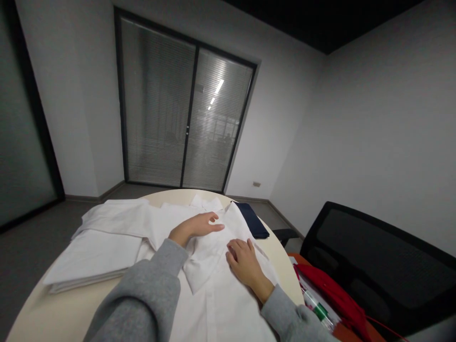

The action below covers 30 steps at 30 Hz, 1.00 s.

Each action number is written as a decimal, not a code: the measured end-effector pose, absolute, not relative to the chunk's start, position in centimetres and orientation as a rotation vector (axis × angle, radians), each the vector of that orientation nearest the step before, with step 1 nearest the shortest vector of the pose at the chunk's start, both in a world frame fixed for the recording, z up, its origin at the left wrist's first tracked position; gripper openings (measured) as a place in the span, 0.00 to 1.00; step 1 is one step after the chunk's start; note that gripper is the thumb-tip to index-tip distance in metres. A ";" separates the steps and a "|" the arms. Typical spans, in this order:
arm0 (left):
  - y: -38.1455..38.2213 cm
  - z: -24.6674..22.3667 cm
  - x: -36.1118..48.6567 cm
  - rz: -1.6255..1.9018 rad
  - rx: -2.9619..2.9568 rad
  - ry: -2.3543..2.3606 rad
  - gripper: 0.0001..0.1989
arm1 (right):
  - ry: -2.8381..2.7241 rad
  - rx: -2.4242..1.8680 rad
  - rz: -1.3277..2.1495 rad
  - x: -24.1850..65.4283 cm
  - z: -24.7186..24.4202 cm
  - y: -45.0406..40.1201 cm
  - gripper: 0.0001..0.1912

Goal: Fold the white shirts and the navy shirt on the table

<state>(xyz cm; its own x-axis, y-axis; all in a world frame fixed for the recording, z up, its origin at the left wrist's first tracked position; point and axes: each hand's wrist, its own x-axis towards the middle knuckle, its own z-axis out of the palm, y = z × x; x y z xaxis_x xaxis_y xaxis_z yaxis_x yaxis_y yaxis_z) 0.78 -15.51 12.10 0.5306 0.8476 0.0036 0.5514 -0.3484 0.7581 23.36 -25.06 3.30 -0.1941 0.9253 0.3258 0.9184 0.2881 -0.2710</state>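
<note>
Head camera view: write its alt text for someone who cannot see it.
A person's left hand and right hand are over a white shirt on a pale round table. Folded white cloth lies to the left, and navy cloth near the right edge.

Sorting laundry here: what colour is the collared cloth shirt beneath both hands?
The collared cloth shirt is white, seen best in the head view.

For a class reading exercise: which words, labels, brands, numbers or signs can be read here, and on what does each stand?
No text can be read.
Clear item with a green patch, beside the red cloth: any print is too blurred.
White shirt: no lettering shows.
</note>
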 end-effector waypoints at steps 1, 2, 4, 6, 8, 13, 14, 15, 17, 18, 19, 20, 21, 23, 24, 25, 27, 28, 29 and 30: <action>-15.6 11.3 1.5 0.433 2.103 1.203 0.36 | -2.133 -1.653 0.024 23.4 3.3 -25.0 0.10; -15.6 10.5 2.0 0.342 2.137 1.271 0.39 | -2.126 -1.652 0.026 23.5 3.3 -25.0 0.10; -15.9 9.4 2.6 0.209 2.152 1.384 0.43 | -2.119 -1.643 0.029 23.6 3.3 -24.9 0.10; -16.1 8.9 2.6 0.139 2.099 1.481 0.45 | -2.120 -1.633 0.038 23.7 3.2 -24.8 0.09; -16.0 9.1 2.2 0.071 2.022 1.496 0.47 | -2.119 -1.627 0.047 23.8 3.1 -24.7 0.10; -15.4 10.5 0.3 -0.112 1.948 1.289 0.29 | -2.108 -1.627 0.056 23.9 3.0 -24.7 0.11; -15.3 10.7 -0.1 -0.132 1.969 1.275 0.26 | -2.108 -1.627 0.061 23.9 3.0 -24.7 0.11; -15.3 10.9 -0.3 -0.140 2.003 1.277 0.25 | -2.106 -1.625 0.062 23.8 3.0 -24.7 0.11; -15.4 11.0 -0.5 -0.127 2.073 1.322 0.24 | -2.104 -1.620 0.058 23.8 2.9 -24.7 0.11; -15.5 11.0 -0.4 -0.120 2.098 1.349 0.21 | -2.101 -1.617 0.050 23.8 2.8 -24.7 0.11; -15.7 10.9 -0.3 -0.110 2.116 1.378 0.18 | -2.097 -1.615 0.036 23.9 2.7 -24.6 0.11; -15.8 10.8 0.0 -0.095 2.132 1.407 0.15 | -2.087 -1.614 0.012 24.0 2.6 -24.5 0.11; -15.8 10.7 0.2 -0.079 2.147 1.430 0.12 | -2.071 -1.615 -0.020 24.2 2.4 -24.4 0.11; -15.9 10.6 0.5 -0.042 2.181 1.458 0.07 | -2.017 -1.629 -0.103 24.7 2.0 -24.0 0.12; -15.8 10.8 0.5 -0.015 2.198 1.458 0.05 | -1.988 -1.645 -0.142 25.0 1.9 -23.8 0.12; -15.8 11.0 0.4 0.016 2.213 1.445 0.04 | -1.967 -1.667 -0.173 25.3 1.7 -23.6 0.13; -15.7 11.9 -0.2 0.089 2.244 1.399 0.05 | -1.946 -1.722 -0.210 25.7 1.5 -23.3 0.13; -15.7 12.5 -0.6 0.126 2.261 1.375 0.06 | -1.947 -1.749 -0.221 25.9 1.5 -23.3 0.13; -15.8 13.1 -1.1 0.169 2.276 1.349 0.08 | -1.953 -1.771 -0.228 25.9 1.6 -23.2 0.13; -15.9 13.9 -1.5 0.225 2.292 1.322 0.10 | -1.958 -1.785 -0.236 25.9 1.6 -23.3 0.14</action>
<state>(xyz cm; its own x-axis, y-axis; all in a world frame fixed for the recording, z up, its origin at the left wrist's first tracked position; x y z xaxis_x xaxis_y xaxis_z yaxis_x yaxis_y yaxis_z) -1.54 -15.93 13.87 0.5197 0.8490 -0.0950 0.7699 -0.4173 0.4828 25.88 -23.29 1.63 -0.0364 0.8907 0.4531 0.9728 0.1353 -0.1879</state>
